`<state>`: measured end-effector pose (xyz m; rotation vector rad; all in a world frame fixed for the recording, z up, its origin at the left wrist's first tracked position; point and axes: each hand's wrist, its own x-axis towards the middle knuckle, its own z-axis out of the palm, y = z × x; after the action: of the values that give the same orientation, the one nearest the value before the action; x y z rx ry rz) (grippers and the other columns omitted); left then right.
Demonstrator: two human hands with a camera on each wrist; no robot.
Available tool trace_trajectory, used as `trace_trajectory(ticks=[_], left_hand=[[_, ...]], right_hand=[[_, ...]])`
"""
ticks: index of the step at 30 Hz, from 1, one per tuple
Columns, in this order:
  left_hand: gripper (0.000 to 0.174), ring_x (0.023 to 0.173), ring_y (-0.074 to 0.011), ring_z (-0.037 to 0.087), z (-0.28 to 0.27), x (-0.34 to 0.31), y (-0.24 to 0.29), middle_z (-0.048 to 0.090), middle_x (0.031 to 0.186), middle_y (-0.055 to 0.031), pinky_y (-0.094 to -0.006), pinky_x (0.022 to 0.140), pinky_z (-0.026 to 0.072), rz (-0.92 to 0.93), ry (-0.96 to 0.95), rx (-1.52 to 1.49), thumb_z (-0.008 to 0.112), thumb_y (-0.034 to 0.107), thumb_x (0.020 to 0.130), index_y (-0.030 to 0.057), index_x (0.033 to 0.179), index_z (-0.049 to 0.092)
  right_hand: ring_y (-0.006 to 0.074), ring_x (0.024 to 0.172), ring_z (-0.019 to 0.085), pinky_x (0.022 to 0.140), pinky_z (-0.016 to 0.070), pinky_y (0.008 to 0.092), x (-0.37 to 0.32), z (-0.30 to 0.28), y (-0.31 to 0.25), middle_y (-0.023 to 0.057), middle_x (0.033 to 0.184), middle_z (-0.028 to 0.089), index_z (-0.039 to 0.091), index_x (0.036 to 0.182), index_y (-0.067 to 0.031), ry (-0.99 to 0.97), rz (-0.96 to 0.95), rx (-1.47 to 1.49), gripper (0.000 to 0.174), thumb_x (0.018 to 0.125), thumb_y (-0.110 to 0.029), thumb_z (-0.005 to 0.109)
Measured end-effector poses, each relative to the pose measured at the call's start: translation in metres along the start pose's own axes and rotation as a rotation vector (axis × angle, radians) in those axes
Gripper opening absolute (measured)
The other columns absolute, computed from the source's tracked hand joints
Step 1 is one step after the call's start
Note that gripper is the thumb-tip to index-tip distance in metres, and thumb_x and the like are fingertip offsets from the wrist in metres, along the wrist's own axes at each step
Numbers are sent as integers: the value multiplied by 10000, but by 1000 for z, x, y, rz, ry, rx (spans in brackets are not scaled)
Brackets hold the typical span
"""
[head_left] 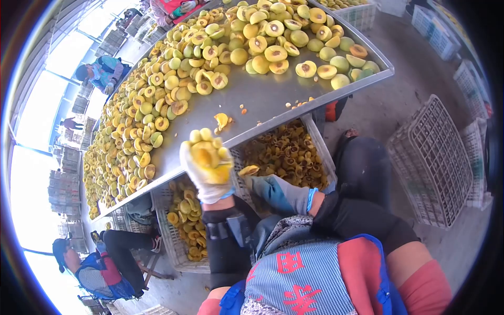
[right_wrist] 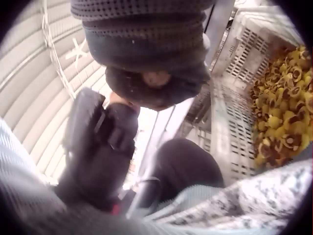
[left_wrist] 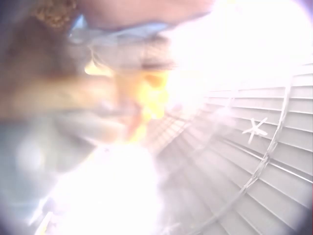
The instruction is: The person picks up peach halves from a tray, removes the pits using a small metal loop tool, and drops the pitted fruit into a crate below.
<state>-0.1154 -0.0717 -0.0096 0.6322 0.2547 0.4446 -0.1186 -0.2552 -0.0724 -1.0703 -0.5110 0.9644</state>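
Observation:
In the head view my left hand [head_left: 209, 168], in a white glove with yellow-stained fingers, is turned palm up and grips a hollowed yellow peach half [head_left: 205, 156]. My right hand [head_left: 281, 193], in a blue-grey glove, is to its right over a crate, fingers curled. A yellow peach piece [head_left: 248, 170] shows right at its fingertips; I cannot tell what else that hand holds. Many halved peaches [head_left: 275, 53] cover the metal table [head_left: 236, 102] in front. The left wrist view is blurred and overexposed. In the right wrist view, a dark sleeve [right_wrist: 146, 44] hides the hand.
Under the table edge, one crate [head_left: 318, 139] holds hollowed peach pieces and another crate [head_left: 170, 231] holds more yellow pieces. A large plastic crate [head_left: 436, 163] stands at right. Small scraps [head_left: 223, 121] lie on the table. Another person [head_left: 94, 268] sits at lower left.

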Motion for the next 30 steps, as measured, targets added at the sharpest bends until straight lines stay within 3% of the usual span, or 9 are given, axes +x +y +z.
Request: trace_trajectory(ticks=[4,8,10,13,17,19,20,22,30], left_hand=[[322,689,-208,653,4,-33,71,722,1019,-59,-308,528,537,374,432,505,514,392,985,151,1150,649],[273,834,-226,679,-68,-53,180,709,1008,-139,-352,677,549,250,833,1919,616,327,924,69,965,695],[265,907,-215,672,-56,-52,194,699,1003,-146,-365,770,537,542,859,2297,647,281,897,22,934,691],[316,941,-199,651,-23,-13,147,697,1004,-118,-338,856,514,549,270,1757,716,208,864,5,1104,692],[503,1009,-257,677,-8,72,53,709,1115,-158,-350,926,512,486,-273,1934,752,292,823,36,1243,647],[482,1054,-304,675,-7,98,17,696,1165,-179,-384,963,502,123,-253,1973,723,292,808,72,1232,660],[397,997,-221,683,-30,115,4,720,1051,-137,-346,918,524,446,-355,2248,713,241,834,67,1190,686],[320,916,-191,700,-34,133,-4,721,1024,-132,-334,824,555,468,-267,2344,701,186,833,67,1130,712],[384,881,-177,698,-18,85,57,706,1137,-111,-285,766,579,86,-75,1124,640,119,958,31,1327,575]], right_hand=[[124,469,424,462,364,285,-1,-9,-23,-15,613,501,624,857,-131,-20,629,246,616,932,-713,434],[119,467,401,459,352,275,-4,-9,-41,-3,610,483,581,799,-133,19,575,240,680,906,-779,399],[127,471,416,453,357,285,0,-7,-37,10,613,488,593,818,-119,45,510,267,696,909,-781,397],[144,466,431,440,362,303,5,-5,-38,28,611,492,599,838,-99,125,434,203,705,923,-768,393],[161,448,435,428,361,317,-2,-13,-57,40,596,494,586,831,-86,223,358,101,685,947,-734,396],[161,442,435,426,360,320,-2,-19,-61,39,585,489,577,823,-85,258,351,120,665,960,-712,403],[161,438,435,425,360,321,-2,-21,-61,39,580,486,573,818,-85,275,349,129,655,966,-701,407],[154,436,433,425,358,317,0,-23,-60,36,584,489,573,822,-93,283,326,126,634,970,-689,417],[120,429,420,414,357,305,7,-19,-51,0,583,483,581,829,-119,384,156,125,556,985,-639,458]])
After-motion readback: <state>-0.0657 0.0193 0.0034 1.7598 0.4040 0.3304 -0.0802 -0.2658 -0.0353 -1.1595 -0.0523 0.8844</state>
